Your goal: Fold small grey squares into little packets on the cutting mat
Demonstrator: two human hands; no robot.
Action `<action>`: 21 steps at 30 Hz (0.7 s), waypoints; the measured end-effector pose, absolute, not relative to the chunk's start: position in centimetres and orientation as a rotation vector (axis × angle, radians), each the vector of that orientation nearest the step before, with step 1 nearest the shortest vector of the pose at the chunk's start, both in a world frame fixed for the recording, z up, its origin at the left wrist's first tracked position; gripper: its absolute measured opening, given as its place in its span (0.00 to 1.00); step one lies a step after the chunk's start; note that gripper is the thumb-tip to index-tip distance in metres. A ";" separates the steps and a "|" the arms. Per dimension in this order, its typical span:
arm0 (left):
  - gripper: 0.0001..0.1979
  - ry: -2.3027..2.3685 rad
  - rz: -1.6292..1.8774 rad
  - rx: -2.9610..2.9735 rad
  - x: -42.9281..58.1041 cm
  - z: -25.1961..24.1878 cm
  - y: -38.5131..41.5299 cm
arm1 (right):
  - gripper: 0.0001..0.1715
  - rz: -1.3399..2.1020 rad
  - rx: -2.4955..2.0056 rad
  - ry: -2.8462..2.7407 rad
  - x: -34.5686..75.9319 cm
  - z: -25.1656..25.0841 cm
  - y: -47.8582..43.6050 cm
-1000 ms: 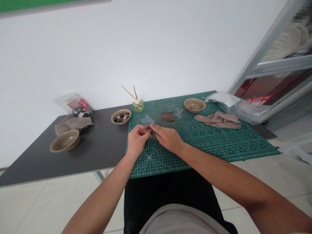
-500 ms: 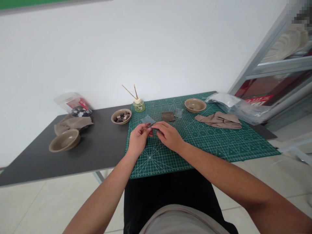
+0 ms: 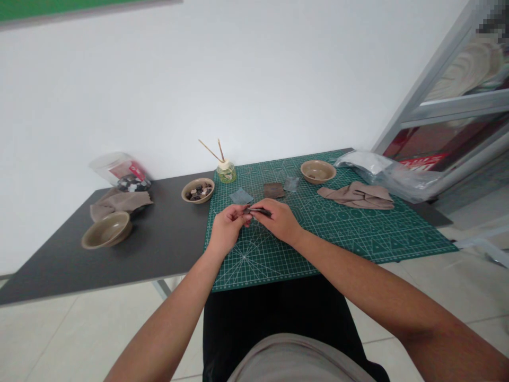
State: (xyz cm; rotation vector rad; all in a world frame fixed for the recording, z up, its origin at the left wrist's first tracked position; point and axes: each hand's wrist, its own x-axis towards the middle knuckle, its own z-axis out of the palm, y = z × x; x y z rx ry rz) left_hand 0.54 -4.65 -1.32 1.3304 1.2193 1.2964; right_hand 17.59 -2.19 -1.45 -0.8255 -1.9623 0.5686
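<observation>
My left hand (image 3: 228, 225) is closed, pinching a small dark stone (image 3: 247, 210) in its fingertips over the green cutting mat (image 3: 278, 260). My right hand (image 3: 280, 217) grips a thin, dark folded piece of sandpaper (image 3: 262, 211), its edge against the stone. Fingers cover much of both. Just beyond the hands lie a grey-blue square sheet (image 3: 240, 196), a brown square sheet (image 3: 274, 190) and a smaller grey sheet (image 3: 291, 184).
A bowl of small stones (image 3: 198, 191) stands left of a reed diffuser (image 3: 226, 172). Another bowl (image 3: 318, 172), a brown cloth (image 3: 358, 196) and a plastic bag (image 3: 389, 172) are at right. At left are a bowl (image 3: 106, 231), a cloth (image 3: 119, 202) and a plastic jar (image 3: 121, 168).
My right hand has turned slightly, so the dark folded piece now shows between its thumb and fingers. My left hand stays nearly in place.
</observation>
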 end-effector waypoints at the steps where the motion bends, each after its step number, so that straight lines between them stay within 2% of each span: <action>1: 0.11 1.216 1.297 1.329 0.5 -1.3 -4.7 | 0.06 0.584 -0.826 -1.961 17.6 -1.4 -2.1; 21: 0.11 1.262 1.218 1.338 0.5 -1.7 -4.4 | 0.05 0.767 -0.945 -1.874 17.9 -1.2 -1.9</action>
